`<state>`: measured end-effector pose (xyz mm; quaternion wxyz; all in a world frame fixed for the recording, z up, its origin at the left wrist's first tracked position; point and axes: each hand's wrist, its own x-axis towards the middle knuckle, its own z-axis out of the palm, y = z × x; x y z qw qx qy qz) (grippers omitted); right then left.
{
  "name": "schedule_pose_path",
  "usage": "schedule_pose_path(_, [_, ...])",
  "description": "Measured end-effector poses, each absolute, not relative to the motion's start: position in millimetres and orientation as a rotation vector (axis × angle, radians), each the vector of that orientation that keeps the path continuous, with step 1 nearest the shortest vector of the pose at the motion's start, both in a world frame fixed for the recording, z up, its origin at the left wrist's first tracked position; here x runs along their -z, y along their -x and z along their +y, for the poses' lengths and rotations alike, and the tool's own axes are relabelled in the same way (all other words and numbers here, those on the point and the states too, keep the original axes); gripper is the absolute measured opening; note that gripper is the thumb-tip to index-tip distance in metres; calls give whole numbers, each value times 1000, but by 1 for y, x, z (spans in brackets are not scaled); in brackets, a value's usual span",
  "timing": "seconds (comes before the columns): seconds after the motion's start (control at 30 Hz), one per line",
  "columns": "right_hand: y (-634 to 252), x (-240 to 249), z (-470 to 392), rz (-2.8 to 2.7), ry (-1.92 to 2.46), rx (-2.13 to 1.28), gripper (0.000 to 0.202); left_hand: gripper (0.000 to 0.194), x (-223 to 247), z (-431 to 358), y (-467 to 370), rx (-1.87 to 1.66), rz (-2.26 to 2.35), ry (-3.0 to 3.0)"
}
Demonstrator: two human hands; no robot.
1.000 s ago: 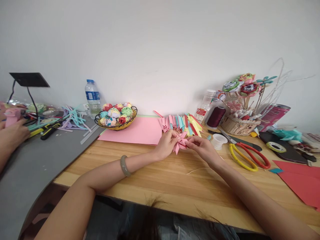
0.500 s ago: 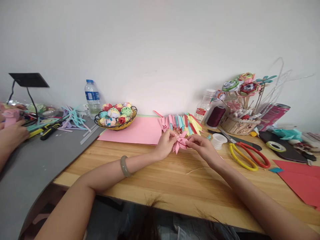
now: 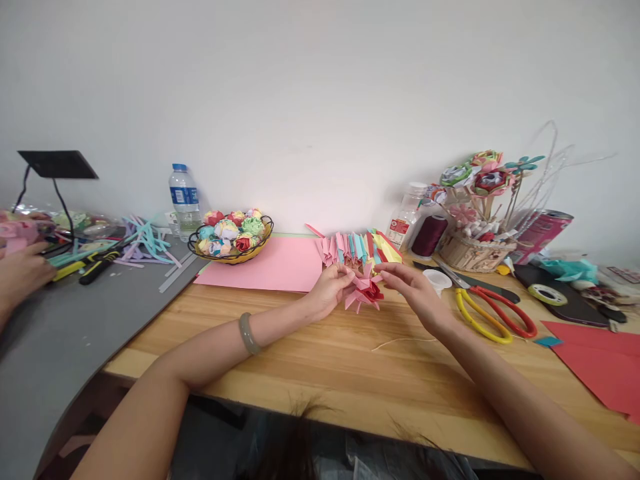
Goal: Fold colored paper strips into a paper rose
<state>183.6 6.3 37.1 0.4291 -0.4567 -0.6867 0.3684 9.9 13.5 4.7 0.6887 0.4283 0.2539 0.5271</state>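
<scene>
A folded pink paper flower (image 3: 361, 300) with a red middle is pinched at its left edge by my left hand (image 3: 330, 290), just above the wooden table. My right hand (image 3: 413, 290) is at the flower's right side, its fingers stretched out and apart from the thumb. Whether a fingertip brushes a petal I cannot tell. Right behind the flower lies a row of folded paper pieces (image 3: 350, 248) in pink, blue, red and yellow. Pink paper sheets (image 3: 265, 270) lie left of the row.
Scissors (image 3: 483, 317), a white spool (image 3: 437, 281), dark thread (image 3: 429, 237) and red paper (image 3: 595, 360) are to the right. Behind them stands a flower basket (image 3: 475, 252). A bowl of paper roses (image 3: 240, 250) and a bottle (image 3: 184, 193) stand left. Another person's hand (image 3: 25, 270) is far left.
The flower has turned, so its red middle now shows. My right hand's fingers have come off the petal they were pinching and straightened. The view has shifted slightly.
</scene>
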Motion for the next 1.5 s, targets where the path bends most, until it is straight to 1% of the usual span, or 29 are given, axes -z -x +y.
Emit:
schedule_pose_path(0.07, [-181, -38, 4, -1795, 1083, -980, 32, 27, -2, 13, -10, -1095, 526, -977])
schedule_pose_path(0.17, [-178, -35, 2, -1858, 1075, -968, 33, 24, 0, 14, -9, -996, 527, -1047])
schedule_pose_path(0.27, [-177, -29, 1, -1901, 1141, -839, 31, 14, -4, 13, -7, -1033, 631, -1094])
schedule_pose_path(0.33, [-176, -26, 0, -1927, 1187, -727, 29, 11, -8, 11, -7, -1083, 732, -1140])
schedule_pose_path(0.4, [-175, -25, -2, -1937, 1201, -629, 26, 13, -14, 7, -7, -1060, 796, -1229])
schedule_pose_path(0.47, [-174, -26, -5, -1942, 1178, -557, 24, 22, -20, 3, -8, -932, 795, -1353])
schedule_pose_path(0.53, [-173, -28, -7, -1944, 1127, -511, 22, 29, -25, -1, -8, -902, 833, -1428])
schedule_pose_path(0.67, [-171, -30, -9, -1917, 1043, -504, 21, 24, -27, -3, -10, -1073, 912, -1481])
schedule_pose_path(0.77, [-169, -31, -11, -1895, 1008, -480, 19, 22, -25, -3, -11, -1163, 890, -1498])
schedule_pose_path(0.87, [-168, -33, -14, -1903, 950, -374, 15, 19, -23, -4, -12, -1223, 841, -1555])
schedule_pose_path(1.0, [-168, -31, -17, -1936, 899, -208, 12, 11, -22, -7, -11, -1354, 900, -1740])
schedule_pose_path(1.2, [-168, -23, -18, -1933, 847, -76, 15, 8, -19, -10, -10, -1465, 956, -1870])
schedule_pose_path(1.37, [-167, -18, -20, -1927, 818, -85, 22, 10, -19, -11, -10, -1482, 981, -1810])
schedule_pose_path(1.5, [-167, -17, -20, -1907, 811, -107, 23, 10, -18, -9, -9, -1497, 986, -1798])
